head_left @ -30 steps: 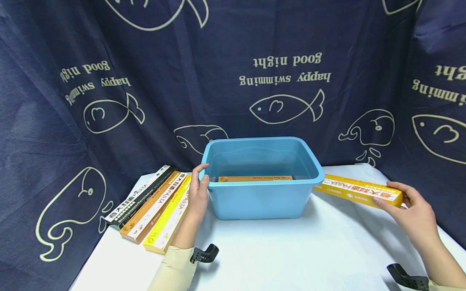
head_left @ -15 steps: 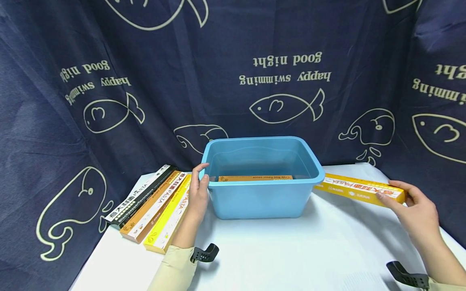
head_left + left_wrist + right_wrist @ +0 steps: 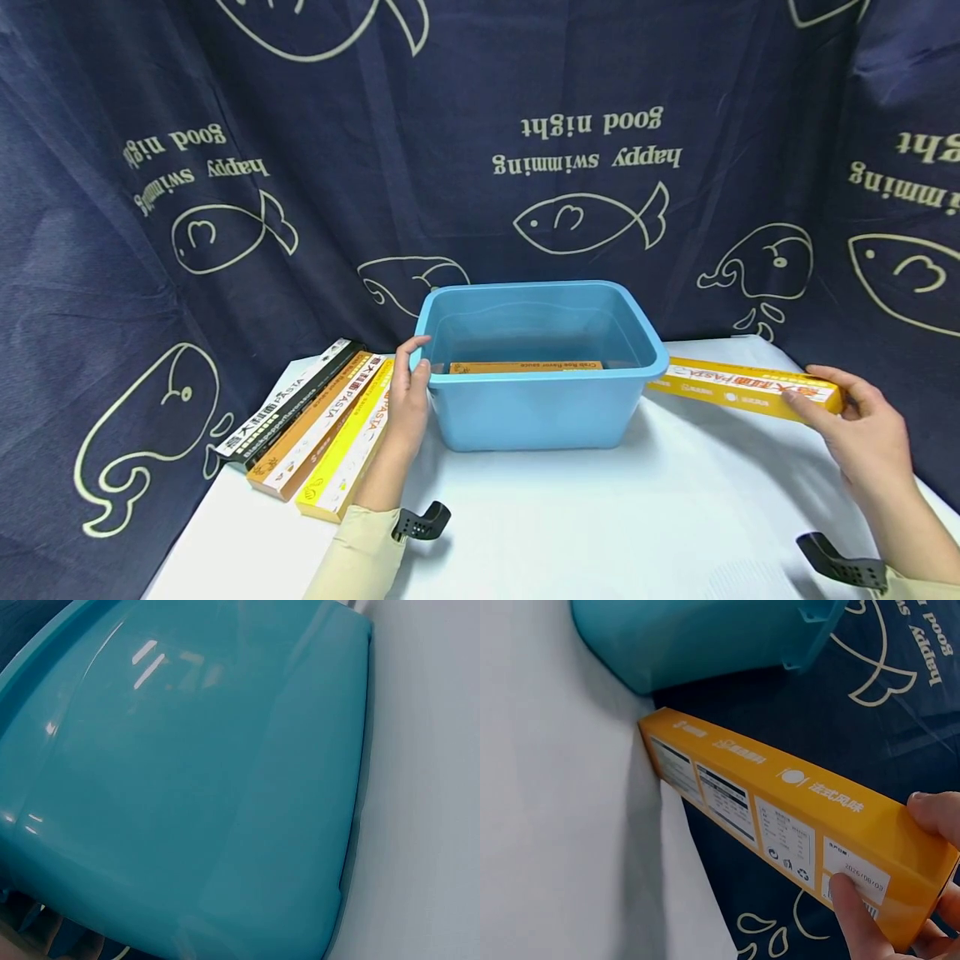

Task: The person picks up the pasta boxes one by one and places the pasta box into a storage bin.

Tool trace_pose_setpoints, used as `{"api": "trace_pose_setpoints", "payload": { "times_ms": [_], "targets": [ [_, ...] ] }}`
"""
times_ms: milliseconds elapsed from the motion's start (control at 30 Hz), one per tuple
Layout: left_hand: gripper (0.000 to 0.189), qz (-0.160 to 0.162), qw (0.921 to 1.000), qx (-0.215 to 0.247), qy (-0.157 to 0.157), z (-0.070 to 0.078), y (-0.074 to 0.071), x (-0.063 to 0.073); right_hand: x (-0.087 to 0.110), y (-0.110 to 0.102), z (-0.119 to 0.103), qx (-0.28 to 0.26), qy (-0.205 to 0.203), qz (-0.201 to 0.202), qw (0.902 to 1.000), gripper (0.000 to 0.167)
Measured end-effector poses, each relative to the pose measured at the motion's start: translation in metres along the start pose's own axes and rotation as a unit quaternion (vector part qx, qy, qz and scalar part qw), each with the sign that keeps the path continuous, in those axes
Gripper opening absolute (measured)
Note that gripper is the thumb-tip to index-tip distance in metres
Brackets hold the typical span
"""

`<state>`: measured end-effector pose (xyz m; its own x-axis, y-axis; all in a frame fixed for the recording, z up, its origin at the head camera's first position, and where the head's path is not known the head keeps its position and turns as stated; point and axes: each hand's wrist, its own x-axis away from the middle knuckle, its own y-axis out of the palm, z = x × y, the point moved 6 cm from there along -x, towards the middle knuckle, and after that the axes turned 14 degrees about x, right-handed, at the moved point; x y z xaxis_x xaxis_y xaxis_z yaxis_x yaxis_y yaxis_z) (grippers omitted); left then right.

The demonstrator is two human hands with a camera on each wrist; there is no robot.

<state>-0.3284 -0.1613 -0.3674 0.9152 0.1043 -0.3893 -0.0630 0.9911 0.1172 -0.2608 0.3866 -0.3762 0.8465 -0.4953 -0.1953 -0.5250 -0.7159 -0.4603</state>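
In the head view my left hand [image 3: 409,402] grips the left rim of a blue plastic bin [image 3: 532,417], thumb outside and fingers over the edge. The left wrist view is mostly the bin's side wall [image 3: 195,780], with fingertips at the lower left corner. My right hand [image 3: 870,429] holds the right end of a yellow pasta box [image 3: 750,390], which is tilted with that end raised off the table. In the right wrist view the yellow box's printed side [image 3: 742,802] shows. An orange box [image 3: 525,367] lies inside the bin, mostly hidden by the front wall.
Left of the bin, a black-and-white pasta box [image 3: 288,400], an orange-and-white one [image 3: 318,425] and a yellow-and-white one [image 3: 348,442] lie side by side. A white cloth covers the table [image 3: 585,525]. A dark blue curtain [image 3: 465,150] hangs behind and at both sides.
My right hand has shifted slightly right and up with the raised end of the yellow pasta box. My left hand and the bin have stayed in place.
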Motion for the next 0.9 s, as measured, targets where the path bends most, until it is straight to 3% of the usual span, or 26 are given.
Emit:
{"api": "trace_pose_setpoints", "payload": {
  "times_ms": [133,900],
  "targets": [
    [0.042,0.001,1.0000,-0.001,-0.001,-0.001,0.000,0.000,-0.002,0.000,-0.001,0.010,0.002,-0.003,0.9999,0.062],
    [0.043,0.007,0.9999,0.008,0.011,0.002,0.000,-0.001,-0.001,-0.006,-0.012,-0.101,-0.001,0.010,0.9948,0.063]
  ]
}}
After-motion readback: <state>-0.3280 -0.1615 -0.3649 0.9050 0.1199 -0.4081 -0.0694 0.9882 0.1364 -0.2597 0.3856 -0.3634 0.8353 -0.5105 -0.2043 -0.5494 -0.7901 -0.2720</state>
